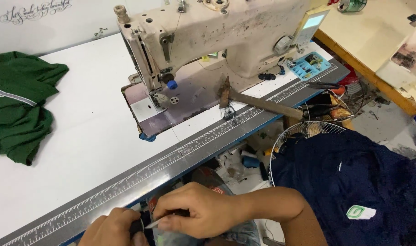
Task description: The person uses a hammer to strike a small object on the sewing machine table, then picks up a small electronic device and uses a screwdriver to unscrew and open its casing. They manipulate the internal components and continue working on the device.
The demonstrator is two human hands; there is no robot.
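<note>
Both hands work together at 6 o'clock in the view, just below the front edge of the white table (94, 136). The right hand (203, 212) is curled shut, thumb and fingers pinching a small pale, pointed tool (154, 223) whose tip points toward 9 o'clock. The left hand (110, 230) sits at 7 o'clock, touching the right, its fingers closed around a bit of dark fabric (142, 226); most of that piece is hidden by the hands.

A metal ruler strip (194, 146) runs along the table edge from 8 o'clock to 2 o'clock. Beyond it, at 12 o'clock, stands a worn cream sewing machine (226, 32), with a hammer (258, 102) lying on the table just beside its base. A green garment (17, 105) lies crumpled at 9 o'clock, well apart from the hands. At 4 o'clock a pile of navy cloth (349, 182) with a white and green label rests over a wire fan guard (299, 132). A blue tray of small parts (310, 66) sits at 2 o'clock near the machine.
</note>
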